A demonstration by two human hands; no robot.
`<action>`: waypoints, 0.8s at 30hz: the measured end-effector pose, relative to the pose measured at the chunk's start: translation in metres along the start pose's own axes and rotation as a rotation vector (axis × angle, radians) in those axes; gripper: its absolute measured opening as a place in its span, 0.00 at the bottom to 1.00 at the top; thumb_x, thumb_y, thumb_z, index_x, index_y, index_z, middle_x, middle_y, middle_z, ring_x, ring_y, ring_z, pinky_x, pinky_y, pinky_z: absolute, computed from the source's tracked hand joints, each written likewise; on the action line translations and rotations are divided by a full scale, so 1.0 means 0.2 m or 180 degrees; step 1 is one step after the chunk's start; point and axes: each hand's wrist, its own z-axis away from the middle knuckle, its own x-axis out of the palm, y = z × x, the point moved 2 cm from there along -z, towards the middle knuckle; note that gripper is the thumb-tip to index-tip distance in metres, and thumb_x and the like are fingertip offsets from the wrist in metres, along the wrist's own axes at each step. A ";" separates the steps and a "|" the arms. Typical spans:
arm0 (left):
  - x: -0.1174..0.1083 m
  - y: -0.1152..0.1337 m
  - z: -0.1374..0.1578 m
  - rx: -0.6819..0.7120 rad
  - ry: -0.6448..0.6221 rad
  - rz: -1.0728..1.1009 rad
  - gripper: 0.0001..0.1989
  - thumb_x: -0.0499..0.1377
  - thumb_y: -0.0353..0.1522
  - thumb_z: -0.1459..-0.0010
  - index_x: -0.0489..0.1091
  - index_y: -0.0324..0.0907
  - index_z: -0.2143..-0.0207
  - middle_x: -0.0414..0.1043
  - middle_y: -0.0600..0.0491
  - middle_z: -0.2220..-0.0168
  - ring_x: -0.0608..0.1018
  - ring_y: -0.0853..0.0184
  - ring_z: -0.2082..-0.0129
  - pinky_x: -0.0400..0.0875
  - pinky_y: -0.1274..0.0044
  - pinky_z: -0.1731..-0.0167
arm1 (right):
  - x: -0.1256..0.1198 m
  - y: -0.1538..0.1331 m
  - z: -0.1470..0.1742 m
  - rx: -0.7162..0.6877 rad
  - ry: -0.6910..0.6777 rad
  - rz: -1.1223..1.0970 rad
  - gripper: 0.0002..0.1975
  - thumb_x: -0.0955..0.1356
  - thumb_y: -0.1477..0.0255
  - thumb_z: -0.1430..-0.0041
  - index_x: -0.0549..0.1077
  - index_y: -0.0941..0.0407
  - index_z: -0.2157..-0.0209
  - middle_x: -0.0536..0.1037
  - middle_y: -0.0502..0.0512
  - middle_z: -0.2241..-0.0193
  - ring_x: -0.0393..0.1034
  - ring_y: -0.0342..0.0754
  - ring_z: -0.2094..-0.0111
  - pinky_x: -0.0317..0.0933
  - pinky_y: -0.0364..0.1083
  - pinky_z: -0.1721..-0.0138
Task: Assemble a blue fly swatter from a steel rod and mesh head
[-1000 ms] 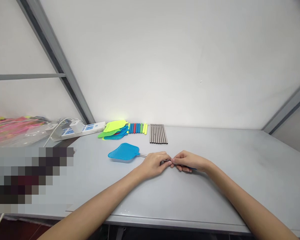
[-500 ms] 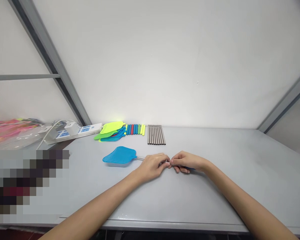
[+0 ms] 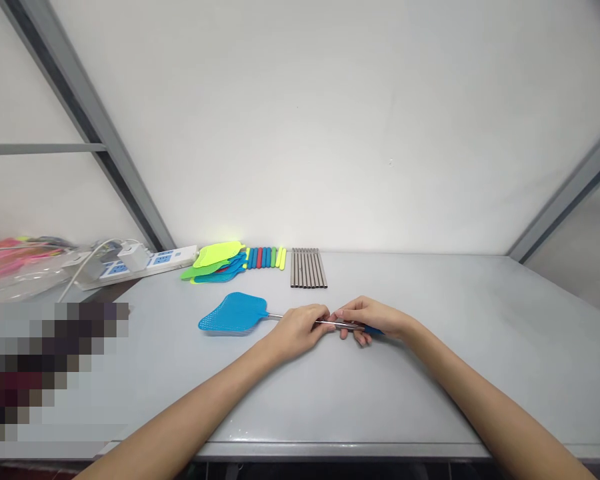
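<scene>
A blue fly swatter (image 3: 235, 312) lies across in front of me, its mesh head to the left and its thin metal rod running right. My left hand (image 3: 300, 331) is closed around the rod, thumb and forefinger pinching it. Farther right, my right hand (image 3: 380, 316) holds the thicker part of the rod near the blue handle (image 3: 375, 331). Its thumb and forefinger lie above the rod, close to the left fingertips, while the other fingers curl loosely underneath. Most of the handle is hidden behind my right palm.
Behind stand a pile of swatter heads (image 3: 220, 255), a row of coloured handles (image 3: 266, 258) and several metal rods (image 3: 309, 269) on the grey table (image 3: 370, 407). A white power strip (image 3: 173, 259) with plugs and a plastic bag (image 3: 25, 273) are at the left.
My right fingers have loosened and spread a little, so more of the metal rod and blue handle shows. My left hand keeps its grip; the whole view has shifted slightly.
</scene>
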 end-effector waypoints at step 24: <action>0.01 -0.02 0.00 -0.0277 0.0050 0.0018 0.12 0.48 0.40 0.47 0.64 0.42 0.68 0.68 0.55 0.73 0.69 0.70 0.74 0.58 0.81 0.77 | -0.01 0.00 0.00 -0.0080 0.0057 -0.0021 0.20 0.60 0.59 0.48 0.70 0.62 0.65 0.73 0.56 0.73 0.64 0.38 0.83 0.55 0.37 0.87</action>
